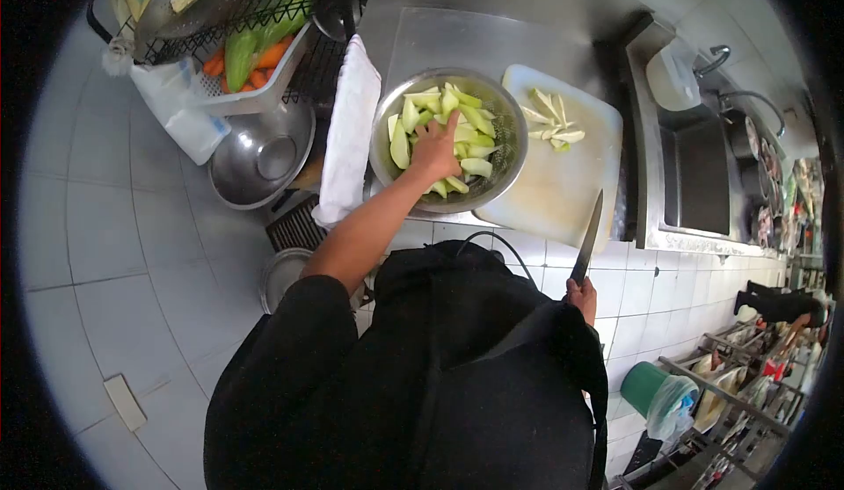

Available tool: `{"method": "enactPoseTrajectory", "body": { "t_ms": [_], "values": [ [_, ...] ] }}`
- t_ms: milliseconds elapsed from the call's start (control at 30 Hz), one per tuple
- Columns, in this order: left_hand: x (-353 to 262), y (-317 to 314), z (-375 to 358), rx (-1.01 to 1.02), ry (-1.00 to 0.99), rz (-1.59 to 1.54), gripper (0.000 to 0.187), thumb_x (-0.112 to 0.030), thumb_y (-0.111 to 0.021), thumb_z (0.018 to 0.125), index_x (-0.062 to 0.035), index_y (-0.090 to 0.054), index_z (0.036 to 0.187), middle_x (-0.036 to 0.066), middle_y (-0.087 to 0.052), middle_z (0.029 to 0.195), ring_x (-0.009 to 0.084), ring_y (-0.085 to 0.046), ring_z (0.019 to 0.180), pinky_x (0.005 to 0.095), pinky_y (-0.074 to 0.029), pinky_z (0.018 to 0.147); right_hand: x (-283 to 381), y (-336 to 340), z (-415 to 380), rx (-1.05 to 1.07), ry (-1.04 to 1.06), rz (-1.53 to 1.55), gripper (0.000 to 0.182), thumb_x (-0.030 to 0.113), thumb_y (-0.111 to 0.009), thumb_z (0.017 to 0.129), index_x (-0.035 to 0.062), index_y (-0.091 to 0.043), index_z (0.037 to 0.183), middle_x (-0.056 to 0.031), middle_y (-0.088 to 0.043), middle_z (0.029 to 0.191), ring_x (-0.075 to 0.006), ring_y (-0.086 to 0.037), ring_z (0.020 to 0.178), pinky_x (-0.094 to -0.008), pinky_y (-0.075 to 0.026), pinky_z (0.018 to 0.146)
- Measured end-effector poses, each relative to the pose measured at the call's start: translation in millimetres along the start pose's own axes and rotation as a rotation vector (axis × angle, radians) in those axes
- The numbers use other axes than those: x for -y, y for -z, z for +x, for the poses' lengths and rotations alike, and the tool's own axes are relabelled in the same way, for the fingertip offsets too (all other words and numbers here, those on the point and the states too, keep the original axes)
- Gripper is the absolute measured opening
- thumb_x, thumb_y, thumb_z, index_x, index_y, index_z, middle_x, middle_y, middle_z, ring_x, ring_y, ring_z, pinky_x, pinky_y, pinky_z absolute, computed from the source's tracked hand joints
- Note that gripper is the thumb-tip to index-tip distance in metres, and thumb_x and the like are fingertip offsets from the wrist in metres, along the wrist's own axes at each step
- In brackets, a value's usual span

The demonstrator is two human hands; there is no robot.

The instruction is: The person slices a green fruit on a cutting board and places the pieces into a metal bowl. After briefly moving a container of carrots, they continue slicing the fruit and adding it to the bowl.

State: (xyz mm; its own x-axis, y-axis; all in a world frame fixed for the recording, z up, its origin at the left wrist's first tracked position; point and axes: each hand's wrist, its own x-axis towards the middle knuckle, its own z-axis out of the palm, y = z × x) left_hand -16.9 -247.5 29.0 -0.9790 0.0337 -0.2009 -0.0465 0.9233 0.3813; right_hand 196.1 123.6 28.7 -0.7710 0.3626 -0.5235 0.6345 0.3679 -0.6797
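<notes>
A metal bowl (516,125) full of pale green vegetable pieces (476,166) stands on the steel counter. My left hand (435,149) reaches into it, fingers spread over the pieces. Whether a piece lies under the palm is hidden. Right of the bowl, touching or nearly touching it, lies a white cutting board (554,187) with several cut pale strips (552,119) near its upper part. My right hand (581,298) is closed round the handle of a knife (591,237), whose blade points up over the board's lower right edge.
A white cloth (349,130) hangs left of the bowl. Farther left are a crate (255,101) of carrots and green vegetables and a steel bowl (264,156). A sink (694,174) lies right of the board. A green bin (644,386) and a distant person (778,304) are lower right.
</notes>
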Motion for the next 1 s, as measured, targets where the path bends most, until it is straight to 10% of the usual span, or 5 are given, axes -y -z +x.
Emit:
{"method": "enactPoseTrajectory", "body": {
  "t_ms": [200,400,1000],
  "values": [
    [12,23,15,-0.113,0.012,-0.345,0.096,-0.003,-0.071,0.071,-0.0128,-0.03,0.157,0.028,-0.05,0.136,0.0404,-0.054,0.123,0.0416,-0.045,0.107,4,-5,-10,-0.038,-0.019,-0.031,0.018,0.018,-0.058,0.097,0.0003,-0.055,0.096,-0.0077,-0.054,0.061,-0.0181,-0.057,0.045,-0.0345,-0.046,0.041],
    [54,43,47,-0.421,0.057,-0.301,0.049,-0.004,-0.065,0.073,-0.0069,-0.07,0.122,0.018,-0.074,0.105,0.0309,-0.07,0.101,0.0366,-0.053,0.09,-4,-5,-9,-0.023,-0.054,0.075,0.018,0.019,-0.057,0.098,0.0013,-0.055,0.096,-0.0064,-0.054,0.061,-0.0183,-0.057,0.044,-0.0341,-0.045,0.04],
    [37,74,-10,-0.178,0.161,-0.101,0.032,-0.023,-0.077,0.067,-0.0084,-0.079,0.095,0.018,-0.075,0.096,0.0331,-0.072,0.09,0.0393,-0.057,0.086,-18,-3,14,0.004,-0.002,0.08,0.018,0.019,-0.058,0.098,0.0024,-0.052,0.095,-0.0067,-0.052,0.059,-0.0197,-0.056,0.042,-0.0351,-0.044,0.038]
  ]
}}
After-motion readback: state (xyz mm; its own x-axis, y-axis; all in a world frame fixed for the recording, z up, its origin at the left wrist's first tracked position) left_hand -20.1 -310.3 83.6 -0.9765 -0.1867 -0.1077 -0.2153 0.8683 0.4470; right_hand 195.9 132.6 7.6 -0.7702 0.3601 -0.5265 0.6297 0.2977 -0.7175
